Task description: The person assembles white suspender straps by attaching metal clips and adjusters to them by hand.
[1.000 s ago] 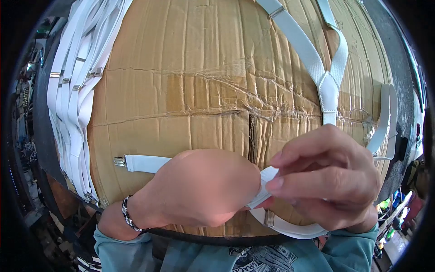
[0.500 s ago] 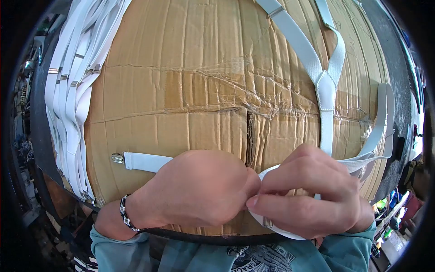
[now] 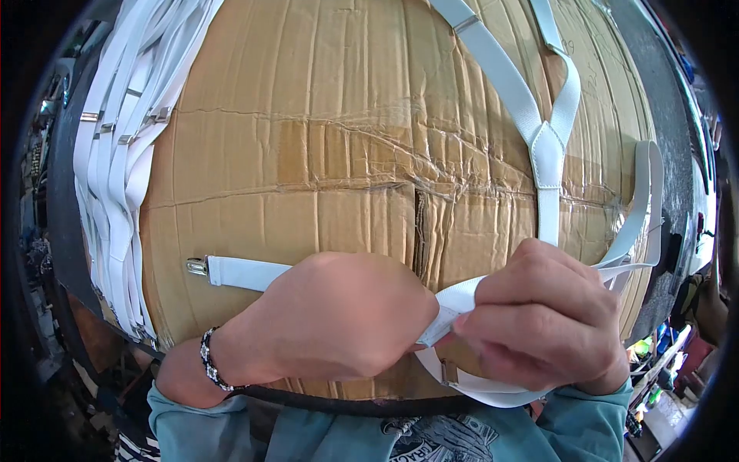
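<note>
White elastic suspenders (image 3: 504,73) lie on the cardboard, their two straps meeting at a stitched white patch (image 3: 549,156). One strap end (image 3: 250,273), fitted with a metal clip (image 3: 197,266), sticks out to the left from under my left hand (image 3: 346,316). That hand is closed around the strap, its fingertips mostly hidden beneath it. Between my hands a short white piece of strap (image 3: 441,323) is visible. My right hand (image 3: 546,319) has curled fingers pinching at the strap, thumb slightly blurred. A metal slider (image 3: 449,373) sits on the loop hanging below.
A pile of white suspenders (image 3: 123,169) with metal sliders hangs along the left side. Flattened, taped cardboard (image 3: 254,146) covers the work surface, with a dark edge (image 3: 681,192) at right. Looped strap (image 3: 645,200) stands up at the right.
My right hand has drawn slightly right, away from my left, exposing a piece of strap between them. The left hand keeps its hold. The view has shifted slightly.
</note>
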`<control>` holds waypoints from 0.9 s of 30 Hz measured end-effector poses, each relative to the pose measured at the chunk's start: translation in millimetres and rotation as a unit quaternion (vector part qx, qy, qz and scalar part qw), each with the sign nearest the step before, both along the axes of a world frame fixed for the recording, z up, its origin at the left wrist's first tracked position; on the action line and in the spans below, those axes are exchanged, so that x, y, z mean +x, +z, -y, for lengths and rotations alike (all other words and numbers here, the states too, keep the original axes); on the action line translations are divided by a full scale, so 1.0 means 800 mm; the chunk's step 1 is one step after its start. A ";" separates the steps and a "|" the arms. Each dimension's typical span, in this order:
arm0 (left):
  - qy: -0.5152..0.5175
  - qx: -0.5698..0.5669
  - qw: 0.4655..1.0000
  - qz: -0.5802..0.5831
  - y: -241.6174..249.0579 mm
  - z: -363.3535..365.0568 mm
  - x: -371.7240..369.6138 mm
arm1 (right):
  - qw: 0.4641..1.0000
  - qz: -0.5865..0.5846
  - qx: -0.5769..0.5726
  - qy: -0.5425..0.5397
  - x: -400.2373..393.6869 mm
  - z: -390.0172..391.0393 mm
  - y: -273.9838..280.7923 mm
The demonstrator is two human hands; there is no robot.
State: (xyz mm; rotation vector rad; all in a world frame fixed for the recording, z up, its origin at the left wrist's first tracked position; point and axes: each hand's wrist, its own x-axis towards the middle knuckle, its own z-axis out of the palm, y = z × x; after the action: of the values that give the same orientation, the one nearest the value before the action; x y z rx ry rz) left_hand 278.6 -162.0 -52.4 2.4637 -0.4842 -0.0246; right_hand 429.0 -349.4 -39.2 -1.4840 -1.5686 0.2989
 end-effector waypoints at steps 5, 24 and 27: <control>0.001 -0.013 1.000 0.013 -0.003 -0.002 0.000 | 1.000 0.013 -0.002 0.025 -0.011 -0.006 0.002; 0.007 -0.004 1.000 0.015 -0.009 0.001 0.000 | 0.996 0.056 -0.064 0.025 -0.001 0.005 0.005; 0.010 0.007 1.000 0.001 -0.003 0.000 0.000 | 0.994 0.071 -0.088 -0.002 0.007 0.009 0.005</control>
State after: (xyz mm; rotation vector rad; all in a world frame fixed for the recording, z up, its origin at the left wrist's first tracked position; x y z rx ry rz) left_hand 279.0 -162.0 -54.5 2.4820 -0.4612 -0.0158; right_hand 434.3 -356.4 -35.6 -1.6751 -1.6858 0.3427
